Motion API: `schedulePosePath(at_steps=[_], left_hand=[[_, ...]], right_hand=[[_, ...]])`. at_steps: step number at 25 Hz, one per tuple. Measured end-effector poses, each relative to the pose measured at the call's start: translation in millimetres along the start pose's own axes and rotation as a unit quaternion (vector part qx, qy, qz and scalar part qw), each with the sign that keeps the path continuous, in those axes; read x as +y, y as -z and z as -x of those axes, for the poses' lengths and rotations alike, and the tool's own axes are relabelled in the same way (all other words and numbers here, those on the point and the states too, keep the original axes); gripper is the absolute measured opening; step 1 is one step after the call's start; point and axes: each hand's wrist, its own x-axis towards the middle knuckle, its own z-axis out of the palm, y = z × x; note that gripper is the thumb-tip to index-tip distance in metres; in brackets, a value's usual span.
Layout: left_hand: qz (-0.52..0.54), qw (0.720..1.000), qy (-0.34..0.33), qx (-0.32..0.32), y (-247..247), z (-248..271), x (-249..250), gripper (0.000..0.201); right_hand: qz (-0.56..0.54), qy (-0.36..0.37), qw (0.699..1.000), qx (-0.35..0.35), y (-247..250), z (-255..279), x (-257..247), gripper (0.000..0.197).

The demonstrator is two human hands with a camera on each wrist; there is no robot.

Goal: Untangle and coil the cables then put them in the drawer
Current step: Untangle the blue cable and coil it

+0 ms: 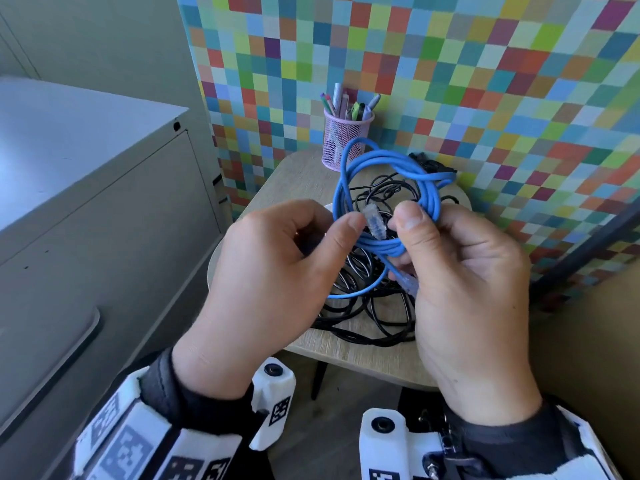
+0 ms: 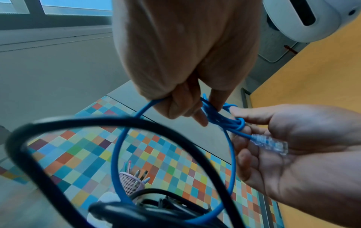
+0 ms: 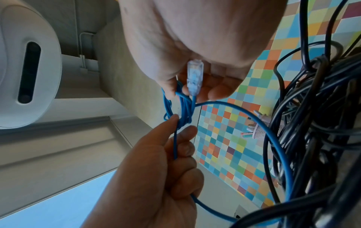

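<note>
Head view: both hands (image 1: 273,271) (image 1: 464,278) grip the unlabelled blue cable (image 1: 388,168).

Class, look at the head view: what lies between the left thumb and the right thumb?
In the head view, a clear plug of the blue cable stands between the left hand thumb and right hand thumb, just above the wrapped blue strands both hands hold.

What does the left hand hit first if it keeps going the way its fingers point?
Probably the blue cable coil its fingertips already pinch, then the right hand holding the coil's other side. The black cables lie lower on the table; depth is unclear.
</note>
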Motion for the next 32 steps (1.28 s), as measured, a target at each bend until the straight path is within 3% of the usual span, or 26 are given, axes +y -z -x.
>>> schedulePosePath(at_steps=[7, 12, 16, 23, 27, 32], left_hand=[[0.062, 0.996, -0.004, -0.067, 3.0, 0.5, 2.6, 0.032], [0.070, 0.993, 0.015, -0.097, 3.4, -1.4, 3.5, 0.038], [0.145, 0.982, 0.038, -0.113, 5.5, -0.8, 1.0, 0.037], [0.195, 0.969, 0.032, -0.151, 5.6, -2.4, -6.2, 0.031], [0.282, 0.942, 0.045, -0.175, 7.5, -4.4, -9.0, 0.024], [0.217, 0.959, 0.007, -0.184, 13.2, -5.2, -12.2, 0.032]], right_hand=[[-0.131, -0.086, 0.987, -0.028, 2.9, -5.5, 2.3, 0.021], [-0.134, -0.063, 0.988, -0.033, -0.8, -2.8, -0.4, 0.020], [-0.076, -0.026, 0.996, -0.036, -0.6, -3.9, -0.7, 0.017], [-0.118, -0.061, 0.991, -0.033, 1.8, -8.0, 4.1, 0.020], [-0.117, -0.069, 0.990, -0.029, 5.2, -7.0, 6.4, 0.023], [-0.093, -0.049, 0.994, -0.016, 6.4, -7.8, 6.0, 0.021]])
